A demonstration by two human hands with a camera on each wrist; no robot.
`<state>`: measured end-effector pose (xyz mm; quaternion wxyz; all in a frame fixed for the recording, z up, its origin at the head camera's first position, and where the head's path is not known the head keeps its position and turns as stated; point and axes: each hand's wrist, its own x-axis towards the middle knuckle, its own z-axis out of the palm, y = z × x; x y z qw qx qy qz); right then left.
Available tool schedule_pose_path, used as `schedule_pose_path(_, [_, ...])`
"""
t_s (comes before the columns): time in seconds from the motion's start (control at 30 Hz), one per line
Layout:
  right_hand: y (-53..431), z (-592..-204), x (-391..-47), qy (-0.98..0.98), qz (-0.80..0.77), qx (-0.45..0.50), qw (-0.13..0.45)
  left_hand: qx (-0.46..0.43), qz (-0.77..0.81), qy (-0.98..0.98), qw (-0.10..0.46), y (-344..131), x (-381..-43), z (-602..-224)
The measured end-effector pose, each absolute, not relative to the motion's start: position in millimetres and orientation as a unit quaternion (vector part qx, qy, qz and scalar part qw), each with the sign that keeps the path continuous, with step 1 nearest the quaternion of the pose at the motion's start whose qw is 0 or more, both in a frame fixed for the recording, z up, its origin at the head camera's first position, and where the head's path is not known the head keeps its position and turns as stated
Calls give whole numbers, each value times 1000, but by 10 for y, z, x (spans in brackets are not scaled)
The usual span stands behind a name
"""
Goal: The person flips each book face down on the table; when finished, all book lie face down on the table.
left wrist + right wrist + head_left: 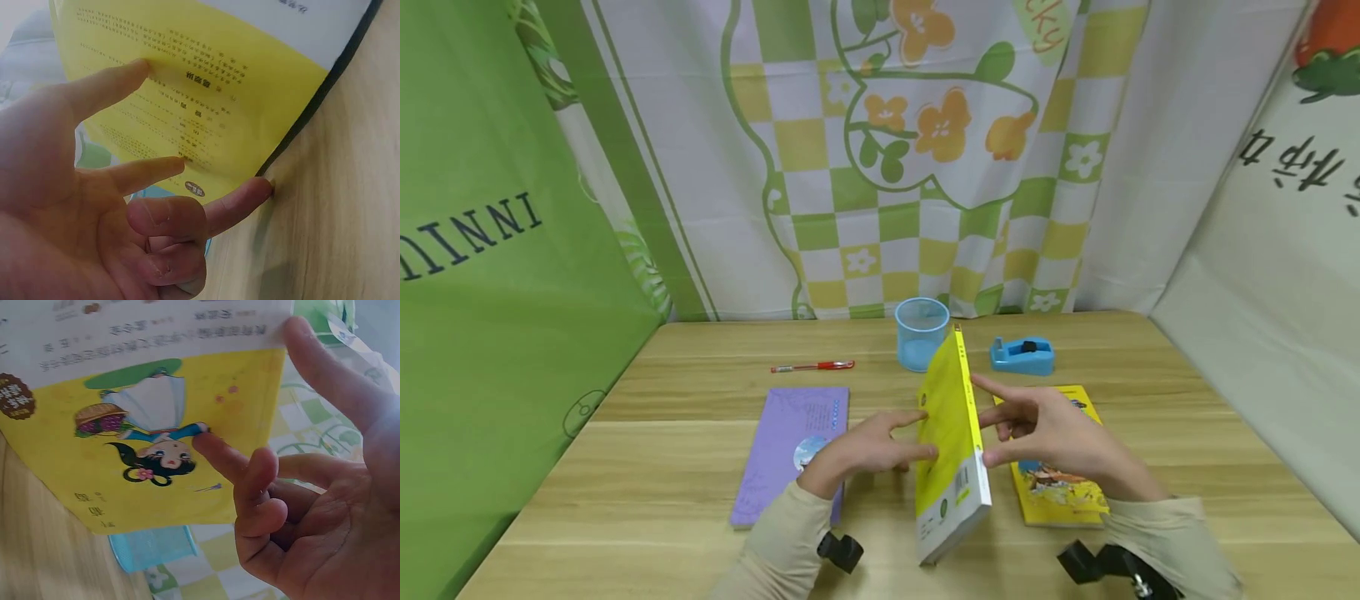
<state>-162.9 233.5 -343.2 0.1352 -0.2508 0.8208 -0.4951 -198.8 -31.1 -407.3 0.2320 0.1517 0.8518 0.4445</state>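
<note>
A yellow book with a white end stands on edge on the table between both hands. My left hand touches its back cover with extended fingers; in the left wrist view some other fingers are bent and hold nothing. On the opposite side, my right hand rests its thumb near the spine and a fingertip against the front cover, which bears a cartoon girl. Beneath the right hand lies another yellow book, partly hidden. A purple book lies flat at the left, partly covered by the left arm.
Behind the standing book is a clear blue cup. A blue tape dispenser sits to its right, a red pen to its left. Fabric curtains border the wooden table at the back and sides.
</note>
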Motion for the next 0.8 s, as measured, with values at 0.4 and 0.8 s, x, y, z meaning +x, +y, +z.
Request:
schedule_pose_path(0.4, [2515,-3349,-1636,834,-474,-233,160,155,374,892,200,-205,-1914,-4057])
schedule_pose_path(0.8, [2625,-3322,-1647,831,-449,-271,186,144,332,913,186,-147,-1880,-4054])
